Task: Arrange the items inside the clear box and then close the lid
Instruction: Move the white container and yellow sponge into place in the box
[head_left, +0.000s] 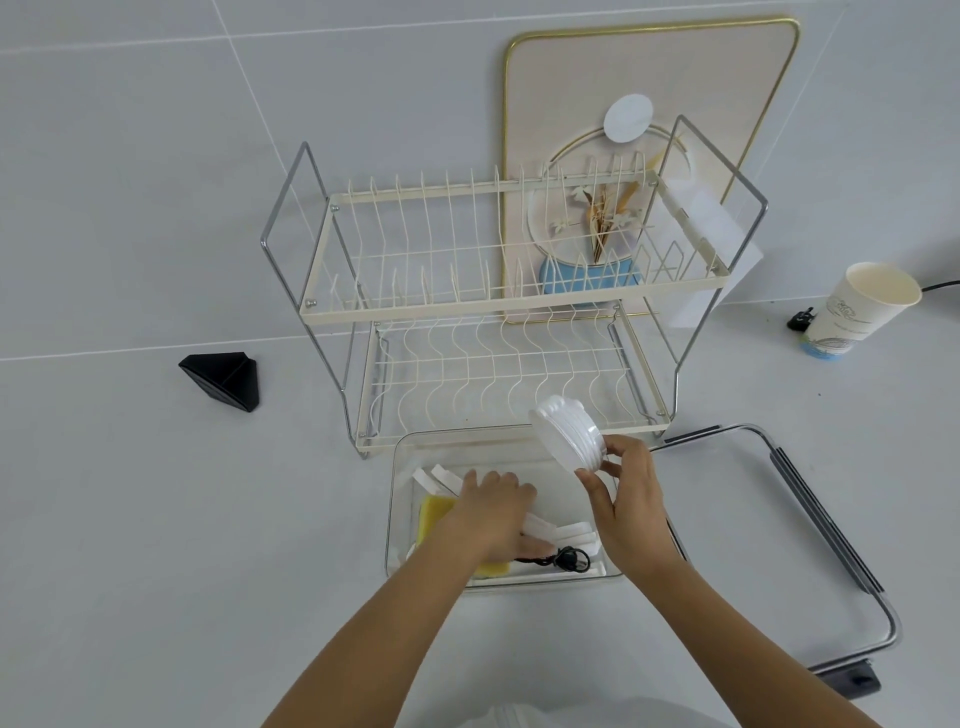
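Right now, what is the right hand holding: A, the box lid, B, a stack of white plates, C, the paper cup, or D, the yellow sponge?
B: the right hand grips a tilted stack of white plates above the clear box, while the paper cup stands far off to the right, the sponge lies in the box and the lid lies on the counter.

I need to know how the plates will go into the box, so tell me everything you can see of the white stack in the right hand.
The stack of white plates looks like glossy plastic, with scalloped, ridged rims. Several nest tightly together; the count is unclear. It is tilted nearly on edge, its underside facing left. The right hand holds it at its lower rim, thumb on one side and fingers on the other. It hangs above the back right corner of the clear box, in front of the dish rack's lower shelf, seemingly touching neither.
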